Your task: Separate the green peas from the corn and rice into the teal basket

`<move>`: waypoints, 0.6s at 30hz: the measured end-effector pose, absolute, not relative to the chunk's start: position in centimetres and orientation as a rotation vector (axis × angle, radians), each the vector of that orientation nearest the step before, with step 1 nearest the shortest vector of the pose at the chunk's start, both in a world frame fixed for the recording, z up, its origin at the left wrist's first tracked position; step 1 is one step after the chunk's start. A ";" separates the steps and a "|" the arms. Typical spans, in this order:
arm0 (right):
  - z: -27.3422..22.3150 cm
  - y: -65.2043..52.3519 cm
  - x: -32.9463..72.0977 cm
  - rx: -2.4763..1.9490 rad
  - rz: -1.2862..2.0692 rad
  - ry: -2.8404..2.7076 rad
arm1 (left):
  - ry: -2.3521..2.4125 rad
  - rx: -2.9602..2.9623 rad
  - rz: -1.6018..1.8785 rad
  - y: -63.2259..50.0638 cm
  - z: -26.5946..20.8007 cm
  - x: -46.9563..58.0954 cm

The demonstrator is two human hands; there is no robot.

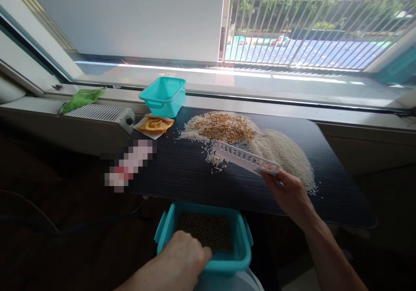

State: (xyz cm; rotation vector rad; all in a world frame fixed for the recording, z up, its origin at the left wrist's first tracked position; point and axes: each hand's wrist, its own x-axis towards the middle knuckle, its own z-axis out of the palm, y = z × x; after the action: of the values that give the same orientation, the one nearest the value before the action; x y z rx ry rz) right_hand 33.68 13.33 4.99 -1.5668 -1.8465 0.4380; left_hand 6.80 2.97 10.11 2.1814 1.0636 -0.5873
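My right hand [294, 195] grips one end of a white slotted plastic strip [242, 157], held slanting over the dark table [182, 174]. Beneath and behind it lies a heap of white rice [286, 156]. Yellow-tan beans [227, 127] are spread over the rice heap's left part. Below the table's front edge is a teal plastic bin [227, 265] with a layer of round beans [208, 230] in its bottom. My left hand [183, 256] is closed over this bin's near left rim; its fingertips are hidden.
Another teal bin [165, 98] stands at the table's back left, beside a packet with orange-yellow contents [154, 125]. A green bag [82, 99] lies on the radiator [97, 112]. Behind the table runs a window sill [260, 108]. A pixelated item [133, 165] lies at the left edge.
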 end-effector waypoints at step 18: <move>5.7 12.2 34.4 -1.618 0.622 -1.721 | 1.129 2.186 -0.400 2.2 7.6 5.9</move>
State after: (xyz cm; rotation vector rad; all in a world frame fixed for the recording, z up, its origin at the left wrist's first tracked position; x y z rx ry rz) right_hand 34.44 12.24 5.69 -1.6184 -1.7213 0.6224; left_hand 5.86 2.24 7.58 2.1859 1.1294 -0.4001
